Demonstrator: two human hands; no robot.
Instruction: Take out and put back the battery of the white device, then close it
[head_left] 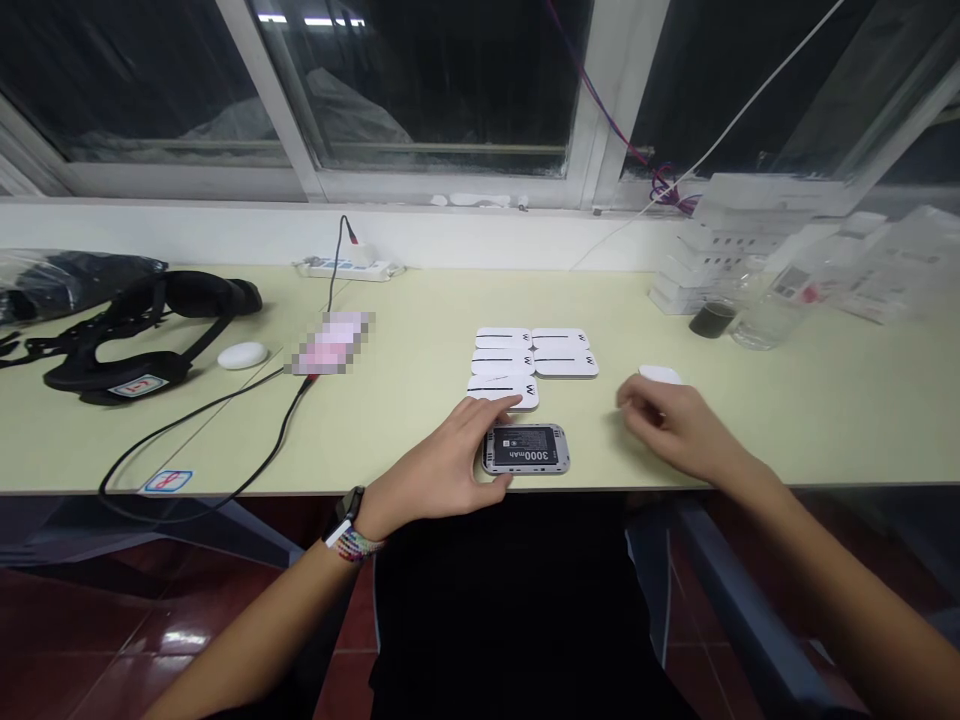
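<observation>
While the left hand (459, 457) grips the left end of the battery device (527, 450) at lower centre, its body jutting rightward past the fingers, the right hand (670, 423) curls loosely just below a white piece (661, 374) (whether around anything, I cannot tell). White panels (504, 362) lie mid-frame, just above the device.

Even indoor light covers the table (427, 300); the dark window (457, 80) mirrors lamp strips (319, 21), and glare spots the floor (185, 637) — rightward, the bottle (799, 285) looks smeared, window bars (264, 90) splay outward, while pixelation masks one patch (330, 345).
</observation>
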